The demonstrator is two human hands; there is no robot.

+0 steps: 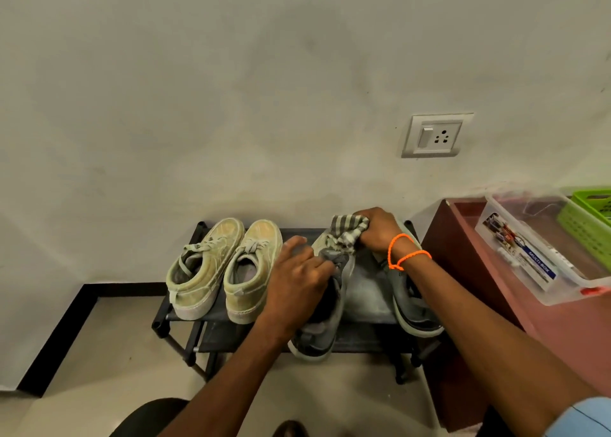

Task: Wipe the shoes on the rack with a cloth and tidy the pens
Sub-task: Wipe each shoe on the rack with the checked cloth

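Grey shoe [325,317] sits on the top shelf of the black rack [185,317], heel overhanging the front edge. Left hand [297,281] grips its collar and tongue. Right hand [377,230], beyond the left, clutches a striped cloth [347,233] bunched against the shoe's toe. Second grey shoe [413,307] lies under the right forearm. Pale green pair [224,268] stands left of the left hand. Right of the right hand, a red-brown surface [562,330] carries a clear box [542,248] and a green basket [591,215].

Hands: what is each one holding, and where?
Right hand grips the bunched striped cloth; left hand holds the grey shoe around its laces and tongue.
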